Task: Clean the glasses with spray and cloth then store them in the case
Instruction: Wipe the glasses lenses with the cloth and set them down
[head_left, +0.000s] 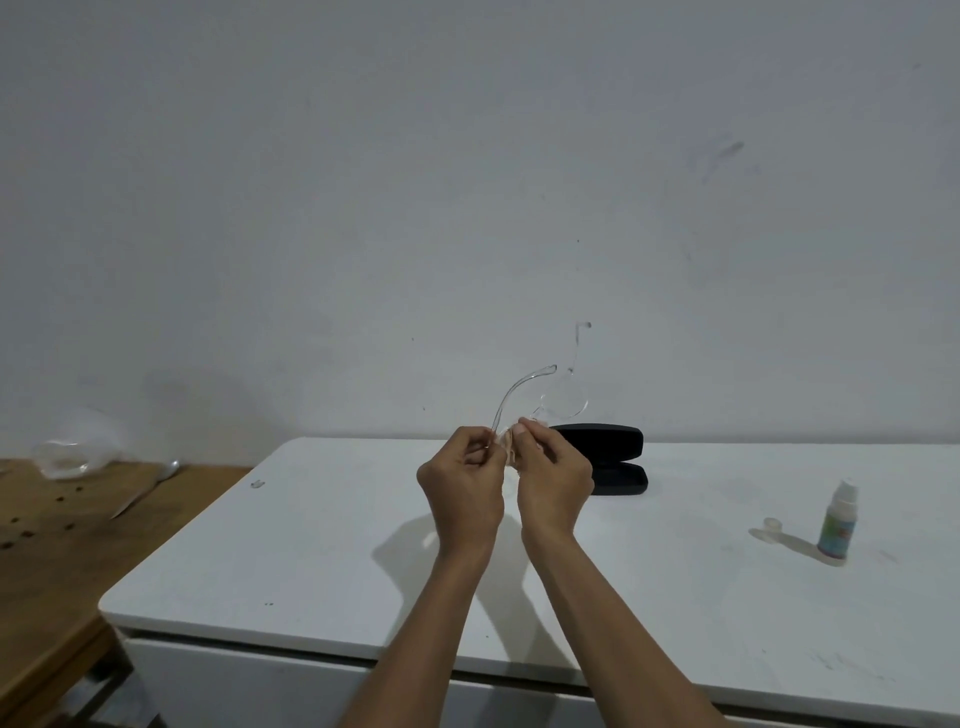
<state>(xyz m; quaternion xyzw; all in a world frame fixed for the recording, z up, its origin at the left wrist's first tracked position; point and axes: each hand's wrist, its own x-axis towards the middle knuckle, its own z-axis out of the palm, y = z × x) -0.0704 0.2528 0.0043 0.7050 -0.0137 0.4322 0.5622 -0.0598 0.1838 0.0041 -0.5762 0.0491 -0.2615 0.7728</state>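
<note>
I hold clear-framed glasses up above the white table, temples pointing up. My left hand pinches the frame near one temple. My right hand presses a small pale cloth against the lens nearest it; most of the cloth is hidden by my fingers. Just behind my right hand, an open black glasses case lies by the wall. A small spray bottle stands upright at the right, its clear cap lying beside it.
A lower wooden table stands at the left with a clear plastic bag and a metal spoon on it. A small clear clip lies near the white table's far left corner. The wall is close behind.
</note>
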